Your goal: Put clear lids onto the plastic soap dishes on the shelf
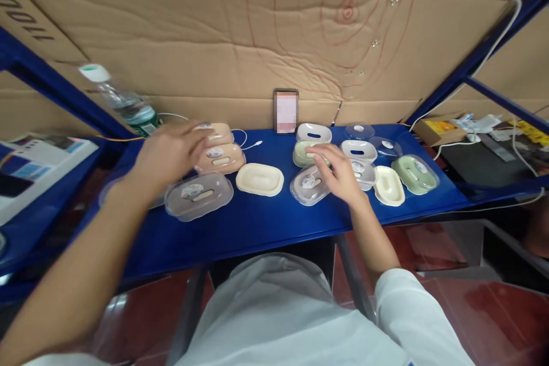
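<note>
My left hand (171, 148), smeared by motion, reaches over the left group with its fingers stretched out. Under and beside its fingertips are two peach soap boxes, one behind (222, 132) and one in front (225, 157). A clear lid with a round label (199, 197) lies nearer to me. My right hand (338, 171) is over the right group, index finger and thumb apart. The index fingertip is at a light green soap box (302, 155); whether it touches is unclear. Below the thumb lies another clear lid (309, 186). Between the hands sits a cream soap dish (259, 179).
White soap dishes (314, 133), a second cream dish (389, 186), a green lidded box (415, 174) and clear lids (359, 131) stand at right. A phone (286, 111) leans on the cardboard wall. A water bottle (124, 103) stands left; a white cable (251, 144) lies behind.
</note>
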### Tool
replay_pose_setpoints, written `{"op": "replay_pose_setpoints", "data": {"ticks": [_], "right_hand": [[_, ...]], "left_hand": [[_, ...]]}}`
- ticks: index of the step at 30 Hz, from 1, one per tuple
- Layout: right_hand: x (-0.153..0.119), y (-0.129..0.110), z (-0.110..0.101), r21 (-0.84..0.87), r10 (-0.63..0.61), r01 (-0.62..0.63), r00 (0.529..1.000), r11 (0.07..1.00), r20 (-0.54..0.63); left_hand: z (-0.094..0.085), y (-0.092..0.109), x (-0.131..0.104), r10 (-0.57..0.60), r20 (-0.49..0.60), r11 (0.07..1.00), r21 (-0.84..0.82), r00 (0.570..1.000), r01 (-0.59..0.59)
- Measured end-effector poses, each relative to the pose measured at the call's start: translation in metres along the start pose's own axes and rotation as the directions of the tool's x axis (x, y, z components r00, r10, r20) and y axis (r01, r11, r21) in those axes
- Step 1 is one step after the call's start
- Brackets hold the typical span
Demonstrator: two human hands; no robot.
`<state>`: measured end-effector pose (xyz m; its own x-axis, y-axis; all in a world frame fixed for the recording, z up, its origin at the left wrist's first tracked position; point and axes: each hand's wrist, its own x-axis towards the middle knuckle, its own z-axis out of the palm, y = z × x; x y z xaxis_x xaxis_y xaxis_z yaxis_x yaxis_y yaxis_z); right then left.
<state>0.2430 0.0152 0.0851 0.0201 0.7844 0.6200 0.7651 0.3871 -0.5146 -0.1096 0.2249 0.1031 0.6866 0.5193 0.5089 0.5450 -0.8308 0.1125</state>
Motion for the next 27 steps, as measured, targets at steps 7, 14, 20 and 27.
{"op": "replay_pose_setpoints", "data": {"ticks": [7,14,20,27], "right_hand": [[-0.091,0.003,0.004,-0.360,0.174,-0.092,0.964,0.929,0.203],[-0.110,0.014,0.010,-0.395,0.188,-0.128,0.975,0.910,0.116],[-0.112,0.017,0.014,-0.350,0.189,-0.156,0.980,0.924,0.061],[-0.116,0.020,0.007,-0.311,0.159,-0.113,0.979,0.944,0.125]], "left_hand": [[0.035,0.184,-0.059,0.247,0.042,0.965,-0.098,0.968,-0.242],[0.089,0.205,-0.057,0.002,-0.002,0.980,-0.197,1.000,-0.002],[0.110,0.220,-0.040,-0.032,0.061,0.964,-0.262,0.998,0.047],[0.132,0.232,-0.038,-0.088,0.079,0.950,-0.292,0.993,0.108]]}}
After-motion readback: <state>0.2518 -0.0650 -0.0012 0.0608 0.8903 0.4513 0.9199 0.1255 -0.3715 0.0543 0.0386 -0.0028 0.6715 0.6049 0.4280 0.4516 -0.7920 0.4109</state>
